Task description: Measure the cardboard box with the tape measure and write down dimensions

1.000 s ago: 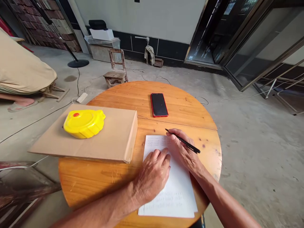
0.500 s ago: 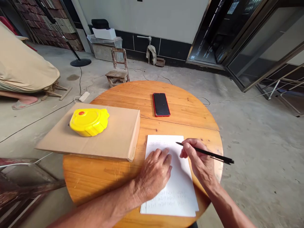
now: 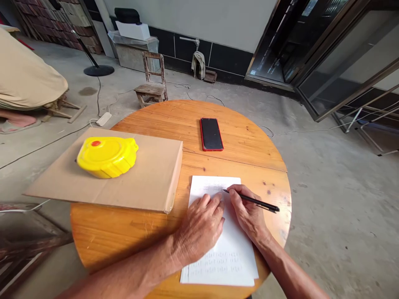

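The right hand [image 3: 248, 212], pinching the pen [image 3: 262, 203], has swung left to the writing [image 3: 206, 187] near the paper [image 3: 232, 241]'s top edge (apparently resuming); the left hand [image 3: 201, 227], just apart, rests there, holding nothing.

Black pen [image 3: 263, 204], tip now at writing [image 3: 213, 187] on paper [image 3: 232, 236]

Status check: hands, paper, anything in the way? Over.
Left hand resting on paper. Right hand holding pen, tip near upper writing. Phone beyond, out of the way.
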The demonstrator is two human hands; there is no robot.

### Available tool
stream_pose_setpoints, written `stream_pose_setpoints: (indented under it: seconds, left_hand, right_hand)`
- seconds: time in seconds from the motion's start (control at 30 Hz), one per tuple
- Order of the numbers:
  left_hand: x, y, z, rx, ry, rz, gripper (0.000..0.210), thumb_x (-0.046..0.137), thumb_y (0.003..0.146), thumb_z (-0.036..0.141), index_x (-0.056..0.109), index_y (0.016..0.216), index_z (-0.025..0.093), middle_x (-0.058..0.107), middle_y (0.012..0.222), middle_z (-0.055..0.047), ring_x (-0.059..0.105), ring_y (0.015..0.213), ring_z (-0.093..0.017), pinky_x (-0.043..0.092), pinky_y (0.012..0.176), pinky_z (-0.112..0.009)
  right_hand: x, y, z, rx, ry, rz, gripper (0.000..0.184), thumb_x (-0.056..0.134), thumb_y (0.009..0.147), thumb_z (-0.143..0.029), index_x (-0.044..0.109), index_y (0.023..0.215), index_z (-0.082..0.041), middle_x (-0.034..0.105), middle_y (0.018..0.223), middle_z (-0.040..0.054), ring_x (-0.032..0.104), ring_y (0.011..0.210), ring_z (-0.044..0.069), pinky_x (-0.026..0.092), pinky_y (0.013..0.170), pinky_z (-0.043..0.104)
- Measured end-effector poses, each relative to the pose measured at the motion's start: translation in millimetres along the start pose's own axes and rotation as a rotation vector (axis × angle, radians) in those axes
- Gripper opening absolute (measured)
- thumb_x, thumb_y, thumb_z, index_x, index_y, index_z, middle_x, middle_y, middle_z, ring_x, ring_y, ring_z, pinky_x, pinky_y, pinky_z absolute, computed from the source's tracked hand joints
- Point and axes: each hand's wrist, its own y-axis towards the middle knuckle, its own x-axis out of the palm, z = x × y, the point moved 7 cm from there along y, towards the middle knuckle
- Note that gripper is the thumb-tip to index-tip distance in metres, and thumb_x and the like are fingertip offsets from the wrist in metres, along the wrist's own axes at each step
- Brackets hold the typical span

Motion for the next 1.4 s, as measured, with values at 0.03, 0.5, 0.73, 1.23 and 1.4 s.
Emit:
stream_pose_setpoints:
  seconds: [0.03,0.5,0.73,1.23,1.4]
  left_hand:
    - [0.1,0.0,-0.3,0.000,-0.005,0.001,0.024,0.054,0.092,0.021,0.062,0.113,0.013,0.060,0.131,-0.009,0.054,0.103,-0.026,0.048,0.089,-0.041]
    - [0.8,1.6,-1.5,-0.012,-0.031,-0.007,0.019,0.053,0.091,0.019,0.063,0.107,0.015,0.058,0.134,-0.008,0.054,0.102,-0.027,0.049,0.087,-0.042]
    - [0.6,1.5,-0.5,-0.011,-0.034,-0.019,0.020,0.051,0.092,0.019,0.063,0.107,0.014,0.059,0.131,-0.009,0.055,0.103,-0.028,0.050,0.086,-0.043]
    - [-1.3,3.0,-1.6,-0.006,-0.043,0.000,0.019,0.051,0.092,0.017,0.063,0.106,0.013,0.060,0.131,-0.010,0.056,0.103,-0.027,0.051,0.084,-0.043]
    - [-0.7,3.1,-2.4,-0.015,-0.055,-0.007,0.018,0.051,0.092,0.017,0.063,0.105,0.014,0.059,0.132,-0.010,0.056,0.103,-0.026,0.051,0.084,-0.042]
  right_hand:
    - [0.1,0.2,0.0,-0.002,-0.012,0.006,0.018,0.053,0.093,-0.031,0.065,0.086,-0.021,0.065,0.074,0.0006,0.056,0.063,0.015,0.044,0.060,0.027]
    - [4.0,2.1,0.7,0.009,-0.012,-0.013,0.016,0.053,0.092,-0.028,0.066,0.086,-0.021,0.069,0.077,0.0019,0.060,0.068,0.016,0.048,0.065,0.028]
    - [5.6,1.6,-1.0,0.013,-0.014,-0.031,0.016,0.053,0.092,-0.028,0.066,0.086,-0.021,0.068,0.078,0.0014,0.059,0.069,0.016,0.047,0.067,0.027]
    - [6.0,2.3,-3.7,-0.013,-0.085,-0.034,0.017,0.052,0.093,-0.029,0.065,0.085,-0.021,0.068,0.075,0.0014,0.060,0.065,0.016,0.047,0.063,0.027]
    - [5.4,2.3,-5.8,-0.016,-0.092,-0.033,0.017,0.053,0.092,-0.027,0.065,0.083,-0.021,0.067,0.072,0.0006,0.058,0.062,0.015,0.045,0.061,0.027]
